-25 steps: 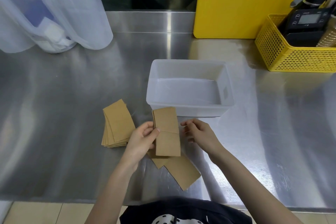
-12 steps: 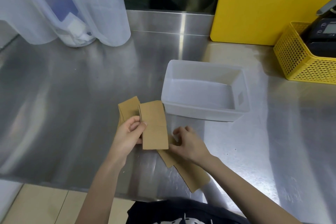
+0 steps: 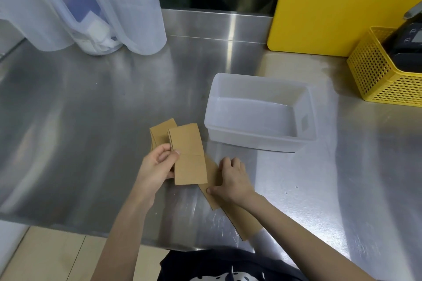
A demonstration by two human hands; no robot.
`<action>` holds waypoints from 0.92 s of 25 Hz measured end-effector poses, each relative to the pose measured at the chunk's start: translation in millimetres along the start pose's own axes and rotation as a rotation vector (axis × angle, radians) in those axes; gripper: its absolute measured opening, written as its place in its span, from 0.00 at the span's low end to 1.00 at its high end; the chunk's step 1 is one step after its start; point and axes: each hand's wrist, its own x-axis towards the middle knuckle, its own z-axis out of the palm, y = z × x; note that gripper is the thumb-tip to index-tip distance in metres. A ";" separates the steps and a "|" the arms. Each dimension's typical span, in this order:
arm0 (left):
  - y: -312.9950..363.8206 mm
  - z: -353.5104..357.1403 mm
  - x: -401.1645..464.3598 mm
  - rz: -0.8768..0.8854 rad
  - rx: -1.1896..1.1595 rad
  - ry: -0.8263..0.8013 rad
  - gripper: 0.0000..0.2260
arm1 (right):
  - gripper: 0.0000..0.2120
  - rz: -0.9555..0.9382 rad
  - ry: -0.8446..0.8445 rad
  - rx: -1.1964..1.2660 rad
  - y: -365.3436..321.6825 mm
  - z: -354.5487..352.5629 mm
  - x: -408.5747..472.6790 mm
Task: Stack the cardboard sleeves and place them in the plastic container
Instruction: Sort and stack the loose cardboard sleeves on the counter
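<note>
My left hand (image 3: 157, 164) grips a small stack of flat brown cardboard sleeves (image 3: 188, 155), held just above the steel counter. Behind it lies another pile of sleeves (image 3: 161, 131), partly hidden by the held stack. My right hand (image 3: 230, 180) presses fingers and thumb on a loose sleeve (image 3: 211, 180) lying flat on the counter; another loose sleeve (image 3: 242, 221) runs under my right forearm toward the counter's front edge. The white translucent plastic container (image 3: 307, 118) stands with nothing in it, just right of and beyond the sleeves.
Large translucent plastic jugs (image 3: 127, 7) stand at the back left. A yellow board (image 3: 331, 2) leans on the back wall. A yellow mesh basket (image 3: 376, 75) with a black device is at the far right. The counter's front edge (image 3: 68, 223) is close to me.
My right hand has come down from beside the held stack onto the loose sleeve on the counter. The view has shifted left, so everything sits further right in frame.
</note>
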 end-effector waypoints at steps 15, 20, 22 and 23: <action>-2.1 9.1 -2.6 -0.018 -0.016 -0.008 0.06 | 0.09 -0.043 0.105 0.596 34.1 -34.4 -18.4; -2.5 12.9 -3.5 -0.027 -0.027 -0.016 0.06 | 0.17 -0.058 0.113 0.662 39.8 -37.6 -29.2; -3.2 12.5 -3.1 -0.038 -0.030 -0.008 0.06 | 0.16 -0.064 0.109 0.697 40.2 -38.7 -32.5; -3.4 11.8 -2.6 -0.045 -0.032 0.000 0.06 | 0.15 -0.062 0.103 0.735 40.0 -40.0 -34.0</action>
